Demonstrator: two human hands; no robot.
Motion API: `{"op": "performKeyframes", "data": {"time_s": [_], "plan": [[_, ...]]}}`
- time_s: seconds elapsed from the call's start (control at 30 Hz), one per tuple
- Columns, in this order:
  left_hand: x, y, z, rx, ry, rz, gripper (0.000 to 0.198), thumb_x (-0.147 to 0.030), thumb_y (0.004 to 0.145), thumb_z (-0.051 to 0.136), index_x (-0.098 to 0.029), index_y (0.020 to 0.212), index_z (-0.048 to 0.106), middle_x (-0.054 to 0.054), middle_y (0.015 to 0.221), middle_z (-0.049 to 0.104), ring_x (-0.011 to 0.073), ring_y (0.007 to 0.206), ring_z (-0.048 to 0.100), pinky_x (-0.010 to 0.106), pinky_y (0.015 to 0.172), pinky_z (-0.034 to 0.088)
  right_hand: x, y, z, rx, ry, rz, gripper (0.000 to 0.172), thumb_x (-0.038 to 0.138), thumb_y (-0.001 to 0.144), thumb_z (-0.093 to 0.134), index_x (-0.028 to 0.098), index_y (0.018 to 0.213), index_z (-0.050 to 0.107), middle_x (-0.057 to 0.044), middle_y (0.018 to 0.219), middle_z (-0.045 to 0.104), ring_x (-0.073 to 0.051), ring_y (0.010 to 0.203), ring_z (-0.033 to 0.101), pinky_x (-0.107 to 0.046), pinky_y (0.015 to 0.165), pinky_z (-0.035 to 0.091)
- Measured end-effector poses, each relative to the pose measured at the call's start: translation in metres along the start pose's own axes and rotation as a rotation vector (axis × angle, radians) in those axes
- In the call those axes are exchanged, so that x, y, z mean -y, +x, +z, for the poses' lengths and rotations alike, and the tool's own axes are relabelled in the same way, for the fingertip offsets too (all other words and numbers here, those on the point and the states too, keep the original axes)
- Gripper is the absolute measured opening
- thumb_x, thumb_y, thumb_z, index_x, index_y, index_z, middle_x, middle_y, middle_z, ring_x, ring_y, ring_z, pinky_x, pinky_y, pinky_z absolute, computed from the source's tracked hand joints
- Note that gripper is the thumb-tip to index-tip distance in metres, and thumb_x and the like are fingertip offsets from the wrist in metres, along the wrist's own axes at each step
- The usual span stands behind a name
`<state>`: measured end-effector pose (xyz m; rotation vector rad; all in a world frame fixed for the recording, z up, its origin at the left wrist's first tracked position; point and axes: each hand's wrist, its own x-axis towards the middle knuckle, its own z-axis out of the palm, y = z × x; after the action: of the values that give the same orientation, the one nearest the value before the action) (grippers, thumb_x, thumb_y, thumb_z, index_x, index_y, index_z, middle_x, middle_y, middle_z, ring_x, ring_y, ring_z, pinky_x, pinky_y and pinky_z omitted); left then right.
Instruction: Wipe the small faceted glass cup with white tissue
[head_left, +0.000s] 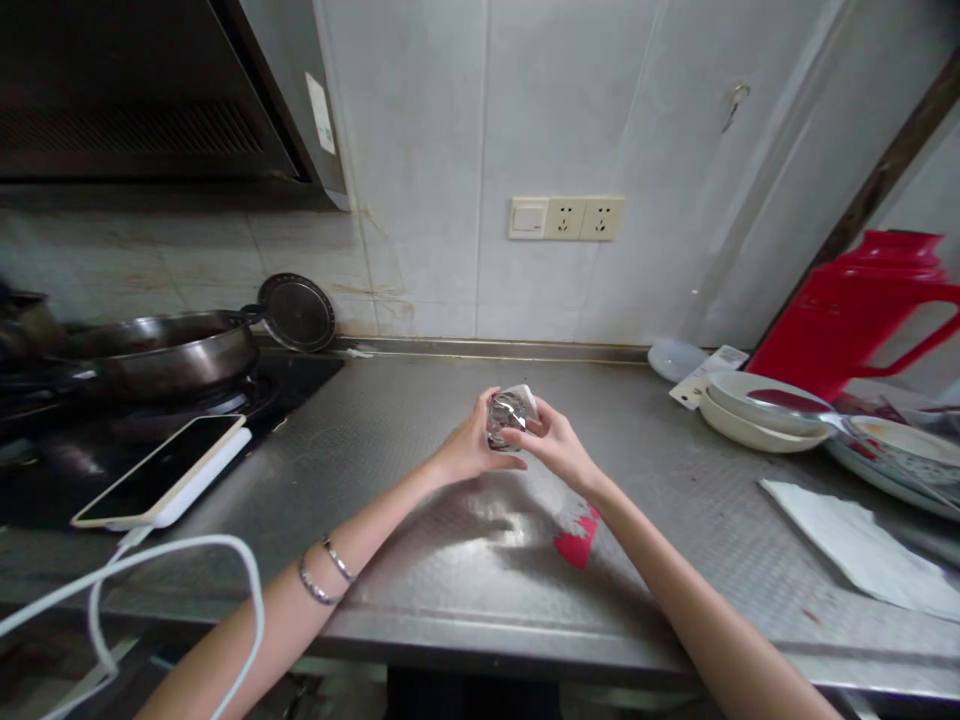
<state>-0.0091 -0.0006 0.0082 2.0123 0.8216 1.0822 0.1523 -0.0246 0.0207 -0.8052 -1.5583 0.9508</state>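
Observation:
Both of my hands hold one small block-shaped item in clear, shiny wrapping, dark inside with a white part at its upper right; what it contains I cannot make out. My left hand wraps round its left side, thumb below. On the other side my right hand grips it with the thumb across the front and fingers at the white edge. The item is above the metal countertop. Beneath my right forearm lies a torn red piece on the counter.
Left, a phone with a white cable lies by the stove, where a steel pan stands. A round dark metal disc leans on the wall. Stacked bowls, a red thermos jug and a white paper napkin are right.

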Motion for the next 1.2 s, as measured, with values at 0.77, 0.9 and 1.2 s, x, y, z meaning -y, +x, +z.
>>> {"op": "performKeyframes", "data": {"time_s": [0.77,0.9,1.2], "plan": [[0.003,-0.009,0.021,-0.097,0.064,0.011,0.091,-0.027,0.055,0.082,-0.021,0.130,0.030,0.014,0.124,0.055,0.0250,0.100,0.061,0.037,0.085,0.050,0.006,-0.005,-0.005,-0.208,-0.481,-0.304,0.027,0.036,0.089,0.051,0.022,0.098,0.073,-0.005,0.101,0.073,-0.026,0.091,0.070,-0.035,0.077,0.056],[0.004,-0.008,0.020,-0.118,0.076,-0.006,0.090,-0.030,0.056,0.082,-0.021,0.129,0.031,0.012,0.120,0.058,0.0225,0.092,0.064,0.036,0.081,0.051,0.005,-0.006,-0.003,-0.185,-0.506,-0.407,0.025,0.030,0.089,0.052,0.023,0.103,0.071,-0.005,0.107,0.071,-0.025,0.100,0.067,-0.038,0.088,0.055],[0.016,-0.004,0.019,-0.189,0.014,-0.064,0.090,-0.027,0.055,0.083,-0.022,0.127,0.029,0.012,0.117,0.060,0.0232,0.096,0.063,0.037,0.082,0.050,0.014,-0.009,-0.001,-0.122,-0.470,-0.516,0.024,0.026,0.089,0.052,0.026,0.103,0.071,0.000,0.100,0.073,-0.023,0.096,0.069,-0.049,0.104,0.043]]}}
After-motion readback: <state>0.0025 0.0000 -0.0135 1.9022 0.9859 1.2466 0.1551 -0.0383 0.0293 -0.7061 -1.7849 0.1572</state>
